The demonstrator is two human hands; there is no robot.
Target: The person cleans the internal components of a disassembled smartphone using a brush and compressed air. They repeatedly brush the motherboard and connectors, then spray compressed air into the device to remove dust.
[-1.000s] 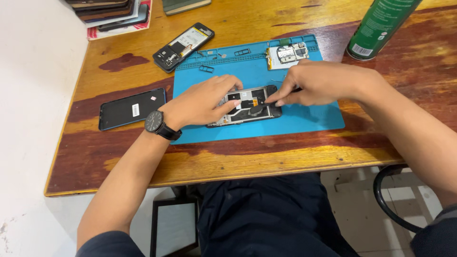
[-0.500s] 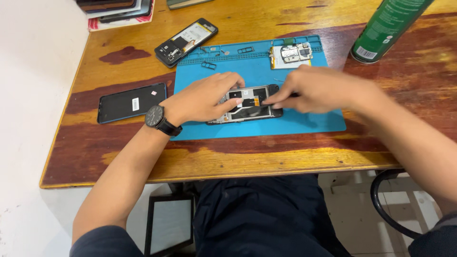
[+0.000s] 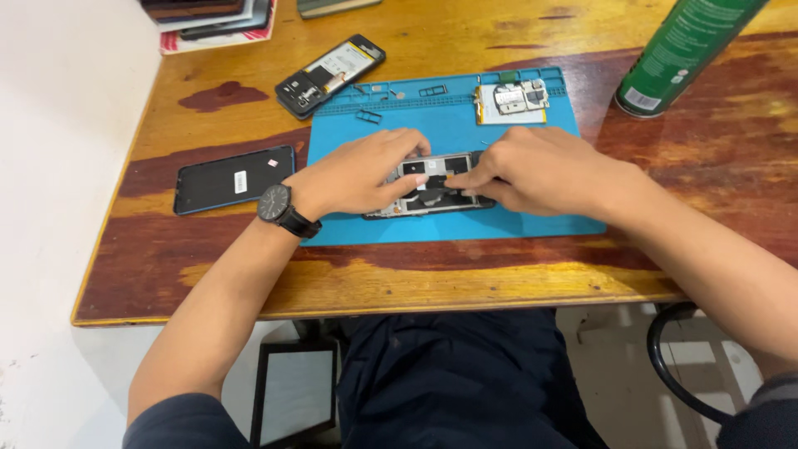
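An opened phone point(image 3: 432, 187) with its insides showing lies on a blue work mat point(image 3: 449, 125) on a wooden table. My left hand point(image 3: 362, 170), a black watch on its wrist, grips the phone's left end, the thumb resting on its inner parts. From the right my right hand point(image 3: 540, 170) comes in, fingers closed over the phone's right half and fingertips pressing near its middle. Whether it holds a small tool is hidden.
Another opened phone point(image 3: 331, 75) lies at the mat's far left corner. A black phone panel point(image 3: 234, 179) lies left of the mat. A removed part point(image 3: 515, 101) sits at the mat's far edge. A green can point(image 3: 682, 50) stands at the far right. Stacked items point(image 3: 212, 17) lie at the far left.
My right hand's fingertips have slid left toward the phone's middle. The left hand stays on the phone. The view has shifted slightly.
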